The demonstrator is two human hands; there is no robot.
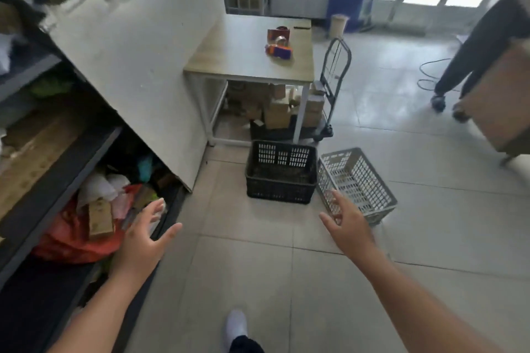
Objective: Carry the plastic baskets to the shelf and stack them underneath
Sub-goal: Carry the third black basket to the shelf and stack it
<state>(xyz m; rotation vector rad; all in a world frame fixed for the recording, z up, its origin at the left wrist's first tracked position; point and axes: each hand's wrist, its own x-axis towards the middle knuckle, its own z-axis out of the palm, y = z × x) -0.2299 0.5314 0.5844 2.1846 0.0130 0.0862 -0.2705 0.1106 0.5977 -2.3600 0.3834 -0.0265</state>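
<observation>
A cluttered shelf (57, 169) lined the left side. The left hand (143, 235) hovered beside it, fingers spread, holding nothing. Ahead, a black plastic basket (281, 172) stood on the tiled floor (243, 266) before a wooden bench (243, 49), with a tilted grey plastic basket (358, 183) touching its right side. The right hand (347, 223), open and empty, reached toward the grey one.
</observation>
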